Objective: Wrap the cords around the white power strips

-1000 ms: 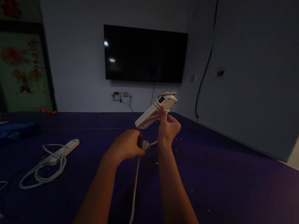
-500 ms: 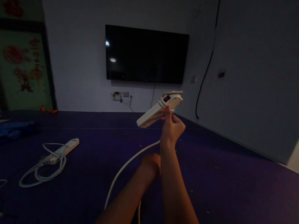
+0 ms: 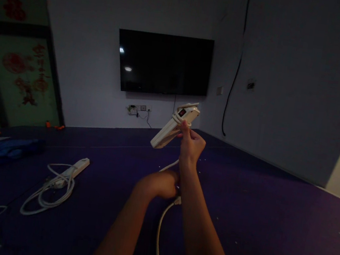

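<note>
My right hand (image 3: 191,147) is closed round a white power strip (image 3: 166,132), thumb on top, and holds it up tilted in front of me. White cord is wrapped round the strip's upper end, next to a dark reddish switch. Lower down, my left hand (image 3: 164,182) is bent inward behind my right wrist, its fingers mostly hidden. It looks closed on the white cord (image 3: 169,166) running down from the strip. A pale plug (image 3: 178,201) shows just beneath this hand, with cord trailing from it toward me.
Another white power strip (image 3: 80,166) lies on the purple floor (image 3: 270,226) at left with its cord coiled over it. Blue cloth (image 3: 11,149) lies farther left. A television (image 3: 166,65) hangs on the wall above sockets (image 3: 137,108). A black cable (image 3: 233,81) hangs at right.
My left hand has come up and forward, and the wide loop of cord at left is drawn in. The plug now shows. The held power strip has shifted slightly left.
</note>
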`<state>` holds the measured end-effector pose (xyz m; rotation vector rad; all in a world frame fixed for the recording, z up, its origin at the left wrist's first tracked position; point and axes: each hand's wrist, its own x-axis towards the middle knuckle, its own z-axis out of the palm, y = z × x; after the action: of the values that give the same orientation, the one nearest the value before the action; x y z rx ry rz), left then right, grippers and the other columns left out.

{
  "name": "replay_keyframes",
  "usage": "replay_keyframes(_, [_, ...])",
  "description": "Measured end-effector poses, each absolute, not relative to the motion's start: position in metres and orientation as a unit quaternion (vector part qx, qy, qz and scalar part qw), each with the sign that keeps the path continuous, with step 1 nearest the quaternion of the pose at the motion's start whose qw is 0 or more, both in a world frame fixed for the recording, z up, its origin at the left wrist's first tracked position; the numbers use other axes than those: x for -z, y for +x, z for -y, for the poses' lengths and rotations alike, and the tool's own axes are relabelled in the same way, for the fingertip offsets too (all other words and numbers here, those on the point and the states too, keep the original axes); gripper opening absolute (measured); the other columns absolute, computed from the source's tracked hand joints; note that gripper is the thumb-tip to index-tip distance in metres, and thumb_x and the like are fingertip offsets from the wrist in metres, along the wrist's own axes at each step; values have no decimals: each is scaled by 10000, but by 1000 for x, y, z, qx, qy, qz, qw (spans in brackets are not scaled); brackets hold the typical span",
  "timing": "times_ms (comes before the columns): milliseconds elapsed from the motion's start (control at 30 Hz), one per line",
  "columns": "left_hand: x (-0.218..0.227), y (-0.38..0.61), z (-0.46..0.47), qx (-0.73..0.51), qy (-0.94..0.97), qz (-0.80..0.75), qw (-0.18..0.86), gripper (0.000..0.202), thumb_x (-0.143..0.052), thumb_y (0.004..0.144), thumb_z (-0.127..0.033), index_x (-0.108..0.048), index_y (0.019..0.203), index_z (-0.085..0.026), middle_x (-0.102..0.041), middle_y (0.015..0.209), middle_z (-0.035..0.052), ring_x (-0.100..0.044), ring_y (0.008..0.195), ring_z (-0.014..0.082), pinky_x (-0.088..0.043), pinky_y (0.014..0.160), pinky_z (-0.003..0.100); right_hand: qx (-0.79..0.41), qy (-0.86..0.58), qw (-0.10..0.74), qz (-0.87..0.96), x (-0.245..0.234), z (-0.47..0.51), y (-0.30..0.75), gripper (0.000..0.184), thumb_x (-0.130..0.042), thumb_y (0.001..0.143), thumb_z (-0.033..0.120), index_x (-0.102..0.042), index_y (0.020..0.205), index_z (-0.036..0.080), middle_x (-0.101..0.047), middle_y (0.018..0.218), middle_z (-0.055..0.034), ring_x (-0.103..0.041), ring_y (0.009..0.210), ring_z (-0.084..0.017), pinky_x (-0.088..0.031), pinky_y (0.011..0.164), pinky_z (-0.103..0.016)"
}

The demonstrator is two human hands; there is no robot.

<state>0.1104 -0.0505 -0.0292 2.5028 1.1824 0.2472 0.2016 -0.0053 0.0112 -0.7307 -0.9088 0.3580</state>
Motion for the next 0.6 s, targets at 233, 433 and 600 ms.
replay_keyframes(233, [-34,36,87,-577,696,-420,80,349,-553,814,-446,-698,982,-176,-712,973,89,-640,873,203,-485,752,308,-237,-297,792,478,-14,5,198,485,-615,674,633,-631,582,157,-530,503,5,-354,408,-66,-232,408,-226])
replay_keyframes(433, [-22,20,61,-600,665,-426,128,627,-442,795,-681,-680,1000,-139,-707,983,106,-601,1026,246,-444,884,354,-328,-241,732,547,-14,8,177,507,-615,664,640,-639,570,142,-514,471,12,-275,372,-46,-180,384,-223])
replay_keyframes(600, [-17,27,54,-561,701,-378,227,670,-326,814,-720,-683,944,-169,-704,875,84,-626,871,218,-476,766,325,-412,-174,676,586,-9,13,158,502,-651,634,631,-594,516,146,-429,402,41,-227,352,-36,-155,370,-213])
